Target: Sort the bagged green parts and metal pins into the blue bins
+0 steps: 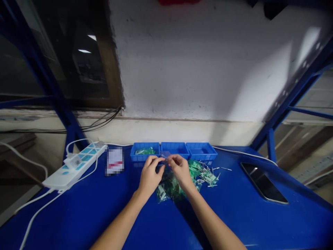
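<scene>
My left hand (151, 175) and my right hand (181, 172) meet in front of the blue bins, fingertips pinched close together. Between them is a small clear plastic bag (165, 153), its upper part showing above the fingers. Whatever the bag contains is too small to make out. Under and behind my hands lies a pile of green-tinted plastic bags (194, 169), partly hidden by them. Thin metal rods and pale pieces (208, 176) are heaped to the right of my right hand. A packet of pale plug-like pieces (161, 192) lies below my left hand.
Three blue bins stand along the back: the left bin (132, 155) holds green packets, beside the middle bin (179, 155) and right bin (203, 158). A white power strip (78, 166) with cables and a blurred card (114, 161) lie left. A phone (264, 182) lies right.
</scene>
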`<state>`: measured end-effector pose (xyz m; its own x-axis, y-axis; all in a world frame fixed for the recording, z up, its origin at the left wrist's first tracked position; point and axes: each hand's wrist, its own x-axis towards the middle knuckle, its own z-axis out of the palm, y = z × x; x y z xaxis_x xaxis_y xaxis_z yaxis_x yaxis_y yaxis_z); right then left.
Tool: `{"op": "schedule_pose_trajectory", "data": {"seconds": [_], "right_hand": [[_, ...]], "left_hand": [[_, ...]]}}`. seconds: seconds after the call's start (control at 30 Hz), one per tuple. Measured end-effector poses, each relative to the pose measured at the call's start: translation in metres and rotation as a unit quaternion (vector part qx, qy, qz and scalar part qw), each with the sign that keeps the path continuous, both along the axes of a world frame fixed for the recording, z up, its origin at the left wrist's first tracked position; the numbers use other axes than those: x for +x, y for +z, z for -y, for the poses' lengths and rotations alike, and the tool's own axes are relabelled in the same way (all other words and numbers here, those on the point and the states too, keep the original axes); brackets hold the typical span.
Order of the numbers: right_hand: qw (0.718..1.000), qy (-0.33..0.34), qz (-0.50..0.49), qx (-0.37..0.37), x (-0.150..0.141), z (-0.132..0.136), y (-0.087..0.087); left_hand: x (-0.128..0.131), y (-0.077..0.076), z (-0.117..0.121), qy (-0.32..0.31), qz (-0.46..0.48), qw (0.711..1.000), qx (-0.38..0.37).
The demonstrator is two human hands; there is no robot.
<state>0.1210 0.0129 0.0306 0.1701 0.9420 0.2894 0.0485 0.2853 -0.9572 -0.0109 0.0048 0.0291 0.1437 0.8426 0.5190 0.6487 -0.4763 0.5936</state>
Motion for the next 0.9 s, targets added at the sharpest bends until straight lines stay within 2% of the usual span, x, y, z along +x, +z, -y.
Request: {"op": "schedule_pose_trajectory", "data": {"seconds": [0.1,0.23,0.33,0.43,0.57,0.7,0.77,0.83,0.9], "right_hand": [[0.994,-0.075,0.021,0.073,0.008,0.000,0.005],[0.960,-0.202,0.036,0.188,0.026,0.004,0.019],[0.924,-0.270,0.008,0.271,0.040,0.004,0.025],[0.897,-0.319,0.017,0.306,0.050,0.001,0.025],[0.878,-0.357,0.077,0.309,0.053,0.000,0.023],[0.860,-0.361,0.135,0.335,0.053,-0.001,0.021],[0.856,-0.350,0.194,0.328,0.054,-0.005,0.017],[0.860,-0.315,0.301,0.267,0.056,-0.011,0.010],[0.853,-0.276,0.411,0.164,0.059,-0.017,0.000]], "left_hand": [[-0.003,-0.001,-0.002,-0.019,-0.074,0.994,-0.083],[-0.016,-0.005,-0.007,0.032,-0.215,0.960,-0.177],[-0.022,-0.009,-0.011,0.059,-0.238,0.944,-0.221],[-0.023,-0.012,-0.014,0.055,-0.221,0.945,-0.235],[-0.021,-0.016,-0.017,0.039,-0.183,0.953,-0.238],[-0.022,-0.021,-0.021,0.031,-0.134,0.958,-0.250],[-0.023,-0.025,-0.024,0.033,-0.119,0.959,-0.254],[-0.023,-0.029,-0.027,0.033,-0.103,0.962,-0.249],[-0.023,-0.033,-0.030,0.034,-0.073,0.967,-0.241]]}}
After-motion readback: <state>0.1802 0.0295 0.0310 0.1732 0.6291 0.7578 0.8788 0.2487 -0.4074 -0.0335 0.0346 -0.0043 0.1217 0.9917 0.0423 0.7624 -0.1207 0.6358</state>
